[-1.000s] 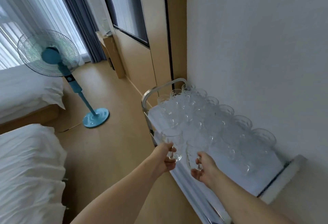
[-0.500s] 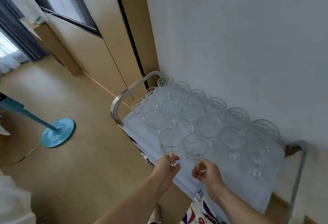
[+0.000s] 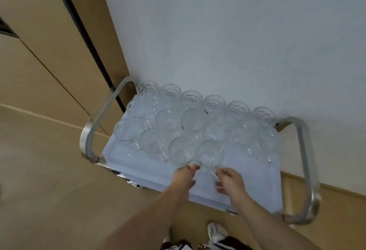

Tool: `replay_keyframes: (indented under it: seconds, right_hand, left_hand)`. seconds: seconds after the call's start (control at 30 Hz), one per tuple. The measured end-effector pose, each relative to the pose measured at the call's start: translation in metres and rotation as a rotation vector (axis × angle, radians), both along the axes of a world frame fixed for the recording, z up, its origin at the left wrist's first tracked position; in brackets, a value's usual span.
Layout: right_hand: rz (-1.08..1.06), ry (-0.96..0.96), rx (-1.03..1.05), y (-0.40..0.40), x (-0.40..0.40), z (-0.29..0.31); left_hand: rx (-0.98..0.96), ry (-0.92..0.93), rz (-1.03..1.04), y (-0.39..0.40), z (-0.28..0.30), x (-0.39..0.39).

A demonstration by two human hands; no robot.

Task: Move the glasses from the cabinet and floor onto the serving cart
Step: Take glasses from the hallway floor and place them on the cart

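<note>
The two clear glass mugs (image 3: 195, 153) stand on the white-clothed steel serving cart (image 3: 245, 182), just beyond the left hand (image 3: 183, 176) and right hand (image 3: 229, 182), whose relaxed fingers grip nothing, it seems.

Wall (image 3: 227, 31): pale, plain, stood behind.
Panels (image 3: 49, 37): tan wood, dark vertical gap.
Floor (image 3: 49, 180): beige.
Shoe (image 3: 216, 231): white, at bottom edge.

Hotel-type rm: serving cart (image 3: 305, 170) w/ glasses (image 3: 190, 119), wood-panel wall (image 3: 49, 51).
</note>
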State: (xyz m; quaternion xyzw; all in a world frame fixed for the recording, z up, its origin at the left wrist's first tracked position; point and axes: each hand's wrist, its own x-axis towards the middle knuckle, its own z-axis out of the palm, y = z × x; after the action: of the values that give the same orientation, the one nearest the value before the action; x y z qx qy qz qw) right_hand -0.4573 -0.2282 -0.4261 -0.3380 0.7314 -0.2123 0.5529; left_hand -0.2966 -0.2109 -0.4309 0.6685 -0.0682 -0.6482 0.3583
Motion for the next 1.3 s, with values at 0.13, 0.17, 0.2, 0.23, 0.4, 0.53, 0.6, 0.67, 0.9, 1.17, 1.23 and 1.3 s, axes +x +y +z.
replay_keyframes:
  seconds: [0.13, 0.17, 0.2, 0.23, 0.4, 0.53, 0.6, 0.67, 0.9, 1.17, 1.23, 1.3]
  right_hand:
    - [-0.105, 0.078, -0.029, 0.009, 0.01, -0.003]
    - [-0.125, 0.099, -0.037, 0.011, 0.012, -0.003]
    - [-0.143, 0.111, -0.037, 0.014, 0.014, -0.002]
    - [-0.159, 0.11, -0.031, 0.016, 0.015, -0.003]
    - [-0.167, 0.111, -0.041, 0.028, 0.009, -0.001]
    - [-0.117, 0.174, -0.071, 0.044, -0.003, 0.003]
    - [-0.062, 0.227, -0.097, 0.053, -0.01, 0.006]
    - [-0.006, 0.262, -0.12, 0.062, -0.018, 0.015]
    - [0.1, 0.333, -0.256, 0.109, -0.09, 0.051]
    - [-0.011, 0.56, -0.348, 0.22, -0.272, 0.079]
    - [-0.058, 0.654, -0.334, 0.25, -0.322, 0.084]
    - [-0.12, 0.723, -0.295, 0.283, -0.368, 0.091]
  left_hand:
    - [-0.025, -0.031, -0.127, 0.0, -0.014, 0.008]
    - [-0.033, -0.029, -0.14, 0.001, -0.017, 0.01]
    - [-0.034, -0.031, -0.147, 0.001, -0.02, 0.012]
    - [-0.035, -0.037, -0.152, 0.002, -0.024, 0.015]
    - [-0.054, -0.079, -0.145, 0.007, -0.027, 0.018]
    - [-0.064, -0.188, -0.124, 0.019, -0.019, 0.012]
    - [-0.061, -0.294, -0.166, 0.03, -0.016, 0.008]
    - [-0.055, -0.378, -0.267, 0.041, -0.009, -0.001]
    - [-0.297, -0.783, -0.736, 0.073, 0.042, -0.089]
    - [-0.86, -1.055, -1.196, 0.126, 0.092, -0.278]
    - [-0.979, -1.055, -1.322, 0.14, 0.101, -0.333]
    - [-1.071, -1.017, -1.453, 0.158, 0.108, -0.387]
